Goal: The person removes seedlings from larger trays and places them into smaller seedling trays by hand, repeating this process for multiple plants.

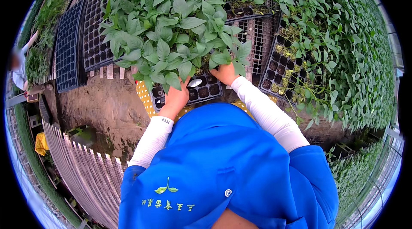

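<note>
A black plastic seedling tray (203,92) lies before me, its near cells holding dark soil and its far part under broad-leaved green seedlings (180,23). My left hand (177,98) is over the tray's near left part, its fingertips partly under leaves. Beside those fingers lies a white spoon-like piece (194,83) across the cells; whether the hand touches it is unclear. My right hand (224,73) is at the tray's right side, fingers bent among the lowest leaves and stems. Leaves hide what its fingertips touch.
Empty-celled black trays (69,47) stand at the left on slatted benches. Another tray (276,68) with soil and small yellow-green growth lies at the right, beside dense seedlings (354,52). A slatted bench (87,171) is at lower left. Another person (20,64) is at the far left.
</note>
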Demonstrator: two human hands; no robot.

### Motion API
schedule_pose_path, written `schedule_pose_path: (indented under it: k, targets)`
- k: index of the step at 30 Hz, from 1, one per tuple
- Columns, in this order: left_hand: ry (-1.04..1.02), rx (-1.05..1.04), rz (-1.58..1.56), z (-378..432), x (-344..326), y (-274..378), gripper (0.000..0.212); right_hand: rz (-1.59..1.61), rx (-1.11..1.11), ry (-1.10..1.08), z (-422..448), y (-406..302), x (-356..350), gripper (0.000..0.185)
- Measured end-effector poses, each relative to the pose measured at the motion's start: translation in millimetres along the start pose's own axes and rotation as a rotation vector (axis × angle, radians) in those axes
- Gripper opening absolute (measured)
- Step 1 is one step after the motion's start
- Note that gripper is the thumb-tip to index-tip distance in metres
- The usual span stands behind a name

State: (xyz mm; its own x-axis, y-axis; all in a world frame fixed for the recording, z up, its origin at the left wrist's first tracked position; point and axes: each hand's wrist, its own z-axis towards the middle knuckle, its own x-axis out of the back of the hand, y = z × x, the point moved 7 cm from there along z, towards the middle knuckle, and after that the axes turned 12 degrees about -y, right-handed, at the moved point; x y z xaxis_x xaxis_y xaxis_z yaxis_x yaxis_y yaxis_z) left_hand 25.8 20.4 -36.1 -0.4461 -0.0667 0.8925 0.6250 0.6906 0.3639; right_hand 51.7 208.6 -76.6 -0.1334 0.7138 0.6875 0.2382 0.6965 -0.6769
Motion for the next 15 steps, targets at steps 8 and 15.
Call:
schedule_pose_path:
  k: [8, 15]
  targets:
    - [-0.042, 0.077, 0.075, 5.4, -23.7, -7.7, 0.055, -0.179, 0.283, 0.334, 6.1, -13.7, -4.0, 0.013]
    - [-0.094, -0.034, 0.053, 16.9, -12.0, -1.0, 0.051, -0.464, -0.019, -0.051, 24.5, -32.5, -18.6, 0.011]
